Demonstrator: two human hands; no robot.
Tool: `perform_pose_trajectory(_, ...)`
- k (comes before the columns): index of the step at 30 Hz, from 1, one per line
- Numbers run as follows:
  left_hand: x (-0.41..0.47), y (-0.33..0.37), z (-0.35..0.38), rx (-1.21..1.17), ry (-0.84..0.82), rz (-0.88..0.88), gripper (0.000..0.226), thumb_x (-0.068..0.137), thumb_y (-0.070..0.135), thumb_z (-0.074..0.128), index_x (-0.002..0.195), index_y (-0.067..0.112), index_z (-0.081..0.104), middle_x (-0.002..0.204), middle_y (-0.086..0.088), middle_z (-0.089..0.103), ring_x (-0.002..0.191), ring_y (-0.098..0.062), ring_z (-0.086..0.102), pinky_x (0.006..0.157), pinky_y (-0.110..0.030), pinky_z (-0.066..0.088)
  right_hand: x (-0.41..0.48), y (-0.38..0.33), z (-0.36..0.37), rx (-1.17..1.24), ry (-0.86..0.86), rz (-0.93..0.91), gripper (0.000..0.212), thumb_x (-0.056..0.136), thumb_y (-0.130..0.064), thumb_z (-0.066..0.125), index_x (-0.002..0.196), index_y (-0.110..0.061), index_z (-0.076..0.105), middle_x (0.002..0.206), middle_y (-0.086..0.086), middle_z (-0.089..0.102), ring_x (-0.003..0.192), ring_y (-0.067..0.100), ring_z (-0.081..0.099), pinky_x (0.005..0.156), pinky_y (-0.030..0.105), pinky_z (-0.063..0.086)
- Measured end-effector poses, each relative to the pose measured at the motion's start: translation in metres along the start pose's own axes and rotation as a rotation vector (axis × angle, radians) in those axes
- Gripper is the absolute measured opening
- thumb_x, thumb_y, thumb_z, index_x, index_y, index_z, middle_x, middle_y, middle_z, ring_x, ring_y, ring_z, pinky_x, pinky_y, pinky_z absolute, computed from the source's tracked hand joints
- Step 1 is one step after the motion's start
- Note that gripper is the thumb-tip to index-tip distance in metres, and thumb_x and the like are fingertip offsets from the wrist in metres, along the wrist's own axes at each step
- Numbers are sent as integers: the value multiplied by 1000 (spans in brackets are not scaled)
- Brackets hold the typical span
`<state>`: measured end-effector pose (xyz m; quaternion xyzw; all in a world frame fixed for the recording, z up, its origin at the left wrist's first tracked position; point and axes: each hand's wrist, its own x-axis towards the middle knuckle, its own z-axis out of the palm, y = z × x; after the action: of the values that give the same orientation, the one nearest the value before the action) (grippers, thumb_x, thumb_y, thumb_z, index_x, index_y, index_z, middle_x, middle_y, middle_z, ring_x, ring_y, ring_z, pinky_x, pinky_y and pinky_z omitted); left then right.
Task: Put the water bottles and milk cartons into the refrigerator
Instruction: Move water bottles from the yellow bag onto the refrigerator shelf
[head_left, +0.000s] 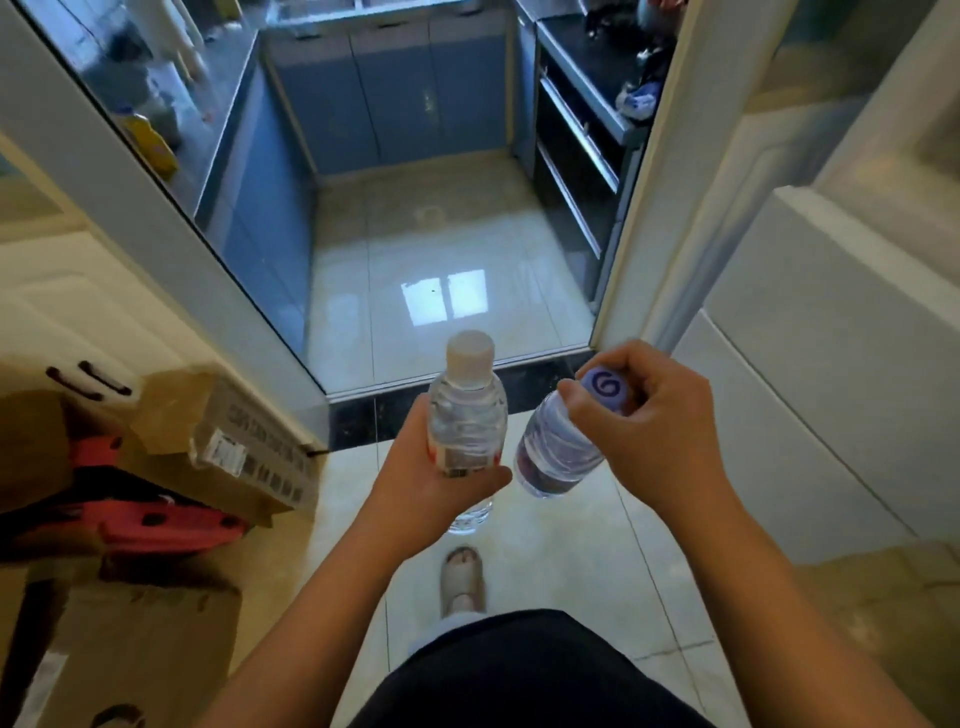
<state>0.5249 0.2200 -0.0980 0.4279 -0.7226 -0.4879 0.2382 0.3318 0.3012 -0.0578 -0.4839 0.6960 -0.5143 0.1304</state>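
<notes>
My left hand (421, 483) grips a clear water bottle with a white cap (466, 410) around its lower body, holding it upright. My right hand (654, 415) is closed over the neck of a second water bottle with a purple cap (558, 452), which tilts to the left. Both bottles hang in front of me, close together, above the tiled floor. No milk cartons and no refrigerator are in view.
I stand at a kitchen doorway with a dark threshold (374, 415). Blue cabinets (395, 104) and a dark oven unit (576, 171) line the kitchen. Cardboard boxes (228, 452) and red items (156, 525) are stacked at my left. A white door frame (670, 208) stands at right.
</notes>
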Motion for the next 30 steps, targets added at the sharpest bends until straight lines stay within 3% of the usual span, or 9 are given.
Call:
perform_pose_trajectory(5, 104, 13, 27, -51, -148, 70, 72, 63, 42, 86, 121, 16, 52, 104, -3, 65, 98, -21, 67, 89, -50, 56, 58, 30, -23, -21, 152, 65, 15, 76, -28, 79, 81, -24, 66, 72, -14, 64, 71, 0, 62, 61, 8, 46)
perform_pose_trajectory(10, 211, 40, 63, -112, -343, 148, 68, 63, 28, 86, 121, 17, 51, 99, -5, 65, 93, -25, 67, 85, -51, 57, 117, 57, -49, -101, 327, 154, 15, 76, -25, 78, 78, -25, 64, 71, -12, 64, 68, 3, 61, 58, 9, 44)
perform_pose_trajectory(14, 285, 69, 98, -143, -515, 193, 60, 66, 21, 84, 118, 16, 54, 94, -4, 68, 87, -20, 69, 82, -45, 59, 156, 74, -78, -171, 441, 215, 16, 76, -24, 80, 77, -21, 65, 71, -8, 65, 66, 8, 62, 58, 17, 48)
perform_pose_trajectory(17, 331, 92, 129, -174, -656, 227, 65, 65, 23, 86, 120, 12, 54, 98, -8, 68, 91, -24, 70, 84, -48, 58, 177, 82, -103, -254, 544, 250, 15, 78, -19, 80, 77, -19, 65, 73, -9, 64, 67, 6, 61, 59, 12, 46)
perform_pose_trajectory(22, 377, 143, 185, -214, -807, 343, 56, 70, 14, 85, 119, 13, 57, 94, -2, 71, 89, -17, 70, 82, -34, 57, 205, 80, -153, -374, 710, 214, 24, 75, -44, 70, 78, -20, 65, 71, -10, 63, 67, 9, 59, 56, 19, 46)
perform_pose_trajectory(25, 395, 180, 220, -263, -885, 386, 51, 74, 4, 83, 117, 7, 58, 90, -4, 71, 85, -16, 71, 76, -23, 55, 220, 78, -186, -444, 812, 173, 26, 76, -45, 68, 78, -19, 64, 70, -7, 62, 66, 13, 58, 55, 29, 48)
perform_pose_trajectory(30, 416, 248, 281, -398, -951, 484, 71, 63, 28, 87, 122, 2, 56, 99, -9, 71, 91, -19, 71, 78, -25, 55, 251, 81, -241, -500, 923, 122, 13, 77, -31, 74, 75, -27, 61, 72, -10, 61, 64, 8, 56, 56, 16, 43)
